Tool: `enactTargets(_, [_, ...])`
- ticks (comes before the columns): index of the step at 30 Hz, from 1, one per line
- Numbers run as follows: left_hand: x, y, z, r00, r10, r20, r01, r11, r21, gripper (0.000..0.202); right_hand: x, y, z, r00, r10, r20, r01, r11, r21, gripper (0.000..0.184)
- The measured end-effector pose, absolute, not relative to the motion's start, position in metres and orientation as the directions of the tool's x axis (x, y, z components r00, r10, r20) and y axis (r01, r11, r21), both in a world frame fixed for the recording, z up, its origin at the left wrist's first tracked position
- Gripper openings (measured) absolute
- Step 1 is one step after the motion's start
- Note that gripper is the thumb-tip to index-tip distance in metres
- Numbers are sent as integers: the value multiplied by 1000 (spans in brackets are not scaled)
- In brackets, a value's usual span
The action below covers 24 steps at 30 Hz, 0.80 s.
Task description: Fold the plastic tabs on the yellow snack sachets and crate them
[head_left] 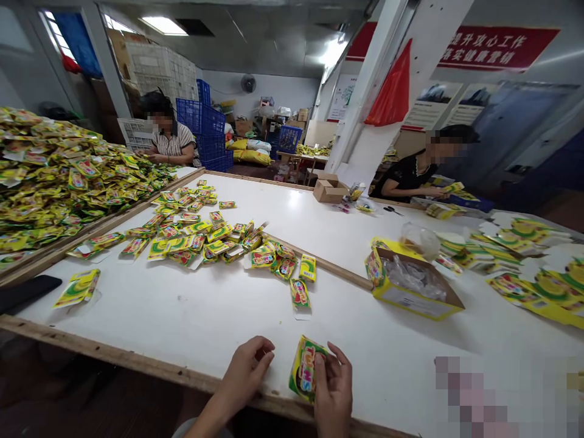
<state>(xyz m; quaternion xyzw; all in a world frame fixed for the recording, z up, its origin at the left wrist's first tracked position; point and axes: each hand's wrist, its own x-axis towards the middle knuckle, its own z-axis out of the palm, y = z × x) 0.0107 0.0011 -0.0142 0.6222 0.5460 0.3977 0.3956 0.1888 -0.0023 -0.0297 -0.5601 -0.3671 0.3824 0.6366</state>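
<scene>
My right hand (334, 389) grips a small yellow and green snack packet (304, 368) near the front edge of the white table (191, 316). My left hand (246, 372) is just left of it, fingers curled in a pinch; what they hold, if anything, is hidden. A loose packet (300, 294) lies a little farther out, and a spread of several similar packets (201, 234) covers the table's middle left.
An open yellow carton (413, 285) with clear wrappers stands at right, beside flat printed cartons (538, 274). A large heap of packets (59, 170) fills the left table. A wooden stick (328, 265) lies across. Two seated people work at the far side. A dark phone (25, 292) lies left.
</scene>
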Motion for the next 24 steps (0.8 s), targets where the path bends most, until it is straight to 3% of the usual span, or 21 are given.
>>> enactTargets(11, [12,1,-11,98,994,48,383,-82,920,18,185,-2,-21,454,890,37,-65,74,-995,50])
enactTargets(24, [12,3,-14,103,994,27,380,-64,923,18,195,1,-10,408,913,-4,-184,78,-980,48])
